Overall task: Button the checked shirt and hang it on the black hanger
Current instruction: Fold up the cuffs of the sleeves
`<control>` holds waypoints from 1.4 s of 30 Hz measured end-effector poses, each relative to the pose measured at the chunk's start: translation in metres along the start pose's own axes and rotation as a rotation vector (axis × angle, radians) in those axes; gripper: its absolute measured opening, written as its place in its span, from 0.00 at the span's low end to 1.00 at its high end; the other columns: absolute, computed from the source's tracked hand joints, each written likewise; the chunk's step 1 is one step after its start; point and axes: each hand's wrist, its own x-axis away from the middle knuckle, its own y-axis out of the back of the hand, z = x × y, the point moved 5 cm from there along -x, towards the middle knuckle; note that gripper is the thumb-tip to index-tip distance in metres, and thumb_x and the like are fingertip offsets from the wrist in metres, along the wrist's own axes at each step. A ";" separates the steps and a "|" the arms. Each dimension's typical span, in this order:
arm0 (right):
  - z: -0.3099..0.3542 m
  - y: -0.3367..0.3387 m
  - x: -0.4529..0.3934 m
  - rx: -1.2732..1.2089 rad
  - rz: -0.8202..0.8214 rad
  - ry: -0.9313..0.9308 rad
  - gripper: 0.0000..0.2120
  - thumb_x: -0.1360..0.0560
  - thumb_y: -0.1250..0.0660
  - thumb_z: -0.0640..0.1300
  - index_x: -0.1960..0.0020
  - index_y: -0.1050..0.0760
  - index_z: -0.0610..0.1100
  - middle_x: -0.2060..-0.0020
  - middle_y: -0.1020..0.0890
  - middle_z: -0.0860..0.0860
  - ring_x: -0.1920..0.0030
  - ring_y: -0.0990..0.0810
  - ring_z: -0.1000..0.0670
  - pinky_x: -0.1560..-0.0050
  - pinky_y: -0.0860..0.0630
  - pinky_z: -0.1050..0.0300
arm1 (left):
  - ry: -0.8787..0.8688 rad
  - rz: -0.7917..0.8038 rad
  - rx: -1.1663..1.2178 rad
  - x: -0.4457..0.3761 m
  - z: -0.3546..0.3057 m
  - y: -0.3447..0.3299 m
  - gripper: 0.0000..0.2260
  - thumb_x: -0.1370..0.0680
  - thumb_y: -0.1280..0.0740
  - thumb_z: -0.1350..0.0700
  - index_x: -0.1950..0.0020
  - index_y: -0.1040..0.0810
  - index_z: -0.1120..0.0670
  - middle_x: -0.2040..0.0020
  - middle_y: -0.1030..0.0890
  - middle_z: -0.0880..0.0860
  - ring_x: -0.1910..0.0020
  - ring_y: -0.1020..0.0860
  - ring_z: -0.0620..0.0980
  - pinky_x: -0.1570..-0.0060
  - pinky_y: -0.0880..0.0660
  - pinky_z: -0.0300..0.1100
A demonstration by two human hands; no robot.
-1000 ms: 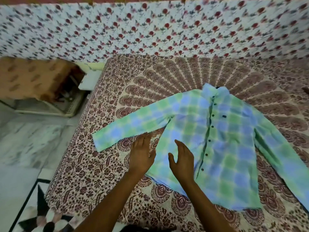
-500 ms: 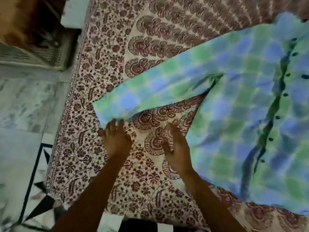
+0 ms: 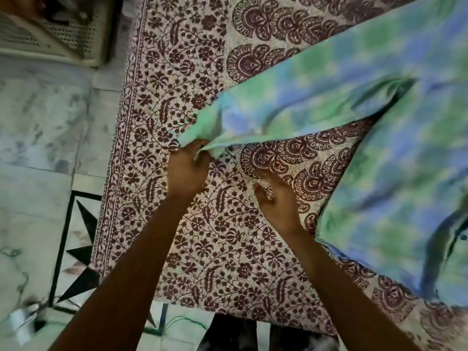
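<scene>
The green and blue checked shirt (image 3: 395,153) lies on the bed and fills the right side of the view. Its long sleeve (image 3: 291,97) stretches to the left. My left hand (image 3: 188,168) grips the cuff end of that sleeve and has lifted it a little off the bed. My right hand (image 3: 277,201) rests on the bedspread between the sleeve and the shirt's body, fingers loosely curled with nothing in them. A dark button (image 3: 464,236) shows at the right edge. The black hanger is not in view.
A maroon and cream patterned bedspread (image 3: 202,236) covers the bed, whose left edge runs down the middle left. Beyond it is a marble floor (image 3: 43,127) with a black star inlay (image 3: 83,259). A white perforated crate (image 3: 55,34) stands at the top left.
The view has dropped lower and closer to the sleeve. My left hand went from flat beside the cuff to gripping it. My right hand stayed on the bedspread by the shirt's side.
</scene>
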 end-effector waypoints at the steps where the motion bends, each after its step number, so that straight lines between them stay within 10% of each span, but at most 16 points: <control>1: 0.003 -0.004 0.001 -0.080 0.032 -0.069 0.17 0.25 0.34 0.40 0.36 0.28 0.40 0.40 0.22 0.45 0.47 0.19 0.42 0.47 0.23 0.59 | 0.048 0.030 0.168 0.002 -0.012 0.008 0.09 0.24 0.38 0.58 0.48 0.20 0.56 0.58 0.17 0.56 0.64 0.20 0.51 0.63 0.24 0.40; 5: 0.030 -0.015 0.007 -0.700 0.200 -0.292 0.21 0.30 0.32 0.54 0.39 0.30 0.55 0.46 0.19 0.58 0.44 0.21 0.58 0.47 0.23 0.64 | 0.297 0.226 0.827 0.011 -0.043 0.028 0.08 0.24 0.37 0.64 0.57 0.22 0.52 0.67 0.18 0.44 0.70 0.21 0.37 0.74 0.28 0.27; 8: 0.035 -0.017 0.008 -1.117 0.181 -0.403 0.37 0.39 0.32 0.69 0.35 0.31 0.54 0.41 0.21 0.55 0.40 0.22 0.51 0.39 0.25 0.49 | 0.395 0.297 1.098 0.013 -0.041 0.025 0.05 0.27 0.33 0.64 0.54 0.21 0.56 0.58 0.15 0.50 0.56 0.18 0.48 0.54 0.20 0.42; 18: -0.005 -0.009 0.022 -0.874 -0.255 -0.558 0.11 0.24 0.35 0.38 0.45 0.35 0.43 0.50 0.23 0.46 0.52 0.22 0.47 0.50 0.22 0.46 | 0.429 -0.024 0.479 0.036 0.001 -0.015 0.18 0.31 0.29 0.59 0.44 0.30 0.53 0.50 0.20 0.53 0.53 0.19 0.53 0.53 0.20 0.53; 26: -0.011 -0.027 0.028 -1.310 -0.112 -0.720 0.08 0.26 0.37 0.33 0.49 0.28 0.43 0.50 0.22 0.47 0.54 0.22 0.49 0.60 0.21 0.64 | 0.453 -0.103 0.788 0.057 0.005 -0.032 0.24 0.28 0.32 0.69 0.39 0.36 0.52 0.46 0.22 0.56 0.48 0.20 0.50 0.56 0.20 0.39; 31: -0.009 -0.025 0.023 -1.108 -0.177 -0.581 0.14 0.30 0.32 0.29 0.53 0.29 0.46 0.46 0.25 0.42 0.50 0.23 0.46 0.55 0.21 0.60 | 0.046 -0.124 0.284 0.056 -0.007 -0.029 0.14 0.27 0.34 0.67 0.43 0.24 0.58 0.42 0.26 0.59 0.46 0.23 0.53 0.57 0.20 0.36; 34: -0.005 -0.020 0.020 -0.775 -0.159 -0.395 0.20 0.34 0.27 0.32 0.46 0.29 0.44 0.43 0.26 0.46 0.45 0.24 0.48 0.49 0.20 0.56 | 0.044 -0.039 0.147 0.058 -0.004 -0.037 0.14 0.28 0.33 0.66 0.42 0.22 0.59 0.42 0.25 0.63 0.46 0.22 0.57 0.55 0.22 0.34; 37: 0.002 -0.020 0.022 -0.198 -0.117 -0.109 0.25 0.33 0.27 0.35 0.38 0.29 0.40 0.41 0.30 0.42 0.46 0.26 0.52 0.45 0.28 0.73 | 0.099 0.037 0.046 0.058 -0.001 -0.044 0.13 0.28 0.33 0.66 0.44 0.21 0.60 0.41 0.25 0.62 0.47 0.21 0.57 0.50 0.20 0.43; 42: 0.006 -0.018 0.019 0.323 -0.227 -0.022 0.17 0.32 0.27 0.44 0.44 0.24 0.44 0.49 0.27 0.42 0.53 0.25 0.46 0.53 0.26 0.55 | 0.120 0.104 -0.152 0.056 0.000 -0.055 0.11 0.26 0.33 0.63 0.44 0.21 0.60 0.39 0.26 0.61 0.45 0.23 0.56 0.45 0.23 0.43</control>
